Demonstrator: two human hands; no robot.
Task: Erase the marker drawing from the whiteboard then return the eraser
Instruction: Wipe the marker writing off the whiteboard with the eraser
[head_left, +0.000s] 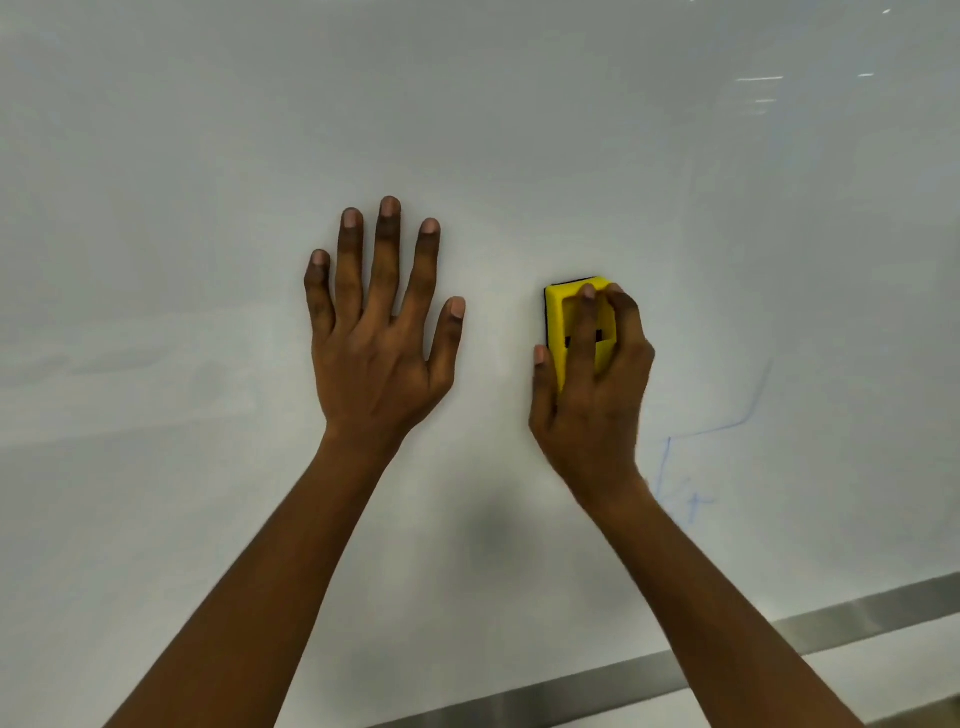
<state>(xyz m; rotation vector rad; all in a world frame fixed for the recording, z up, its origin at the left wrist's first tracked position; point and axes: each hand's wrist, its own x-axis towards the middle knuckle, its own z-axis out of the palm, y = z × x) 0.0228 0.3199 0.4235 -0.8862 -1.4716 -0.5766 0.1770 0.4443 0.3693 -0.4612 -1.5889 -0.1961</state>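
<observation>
The whiteboard (208, 156) fills almost the whole view. My right hand (592, 384) grips a yellow eraser (563, 312) with a black felt edge and presses it flat against the board near the middle. My left hand (379, 332) lies flat on the board to the left of the eraser, fingers spread, holding nothing. A faint blue marker line (727, 427) runs to the right of and below my right hand, with small blue marks (691, 501) beside my right wrist.
The board's metal bottom frame (857, 618) runs slanting across the lower right. Ceiling-light reflections (758, 79) show at the upper right of the glossy surface. A dim grey smudge (498, 540) sits between my forearms.
</observation>
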